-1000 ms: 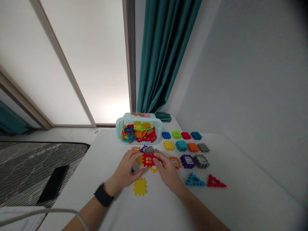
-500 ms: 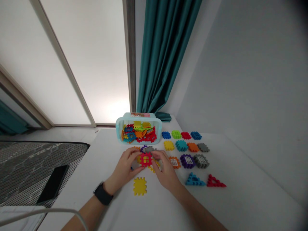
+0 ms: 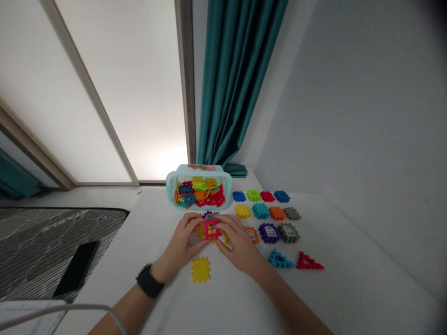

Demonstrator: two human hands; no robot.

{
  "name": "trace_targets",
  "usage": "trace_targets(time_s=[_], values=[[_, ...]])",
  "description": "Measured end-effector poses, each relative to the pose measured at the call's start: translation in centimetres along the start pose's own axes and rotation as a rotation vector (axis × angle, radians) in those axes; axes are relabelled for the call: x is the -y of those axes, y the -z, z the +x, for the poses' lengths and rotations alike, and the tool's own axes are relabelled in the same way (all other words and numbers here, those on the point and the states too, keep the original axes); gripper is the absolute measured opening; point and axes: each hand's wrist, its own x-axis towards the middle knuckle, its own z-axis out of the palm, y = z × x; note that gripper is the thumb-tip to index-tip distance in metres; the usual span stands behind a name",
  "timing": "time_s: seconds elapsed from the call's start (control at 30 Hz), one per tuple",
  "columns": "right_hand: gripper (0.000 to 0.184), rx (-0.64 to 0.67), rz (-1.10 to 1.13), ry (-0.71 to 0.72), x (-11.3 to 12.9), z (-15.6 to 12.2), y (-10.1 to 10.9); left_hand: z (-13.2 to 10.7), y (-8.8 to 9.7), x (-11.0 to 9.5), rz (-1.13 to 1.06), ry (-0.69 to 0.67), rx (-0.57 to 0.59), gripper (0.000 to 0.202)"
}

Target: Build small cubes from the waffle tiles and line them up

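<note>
Black smartwatch point(image 3: 150, 281) on left wrist point(image 3: 158, 273)

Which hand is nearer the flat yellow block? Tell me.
Left. The left hand sits beyond and left of the flat yellow block, not touching; the right hand is farther, to its right.

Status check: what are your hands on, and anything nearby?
Left hand, right hand: both gripping red plastic window tile. Yellow plastic tile lying flat just below, apart.

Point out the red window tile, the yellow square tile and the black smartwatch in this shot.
red window tile point(image 3: 206, 229), head view, on its red frame left of the window
yellow square tile point(image 3: 200, 270), head view, on the middle of its flat face
black smartwatch point(image 3: 149, 280), head view, on the watch body at the wrist
</note>
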Motion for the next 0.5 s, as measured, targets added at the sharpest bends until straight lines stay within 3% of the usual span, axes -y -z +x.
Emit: trace_targets(time_s=[0.27, 0.5], values=[[0.027, 0.051, -0.014, -0.034, -0.8, 0.5, 2.5, 1.8, -0.6, -1.3, 0.055, -0.026, 0.054, 0.042], [0.029, 0.056, -0.120, -0.049, -2.6, -0.2, 6.2, 4.8, -3.4, -3.2, 0.056, -0.028, 0.109, 0.038]])
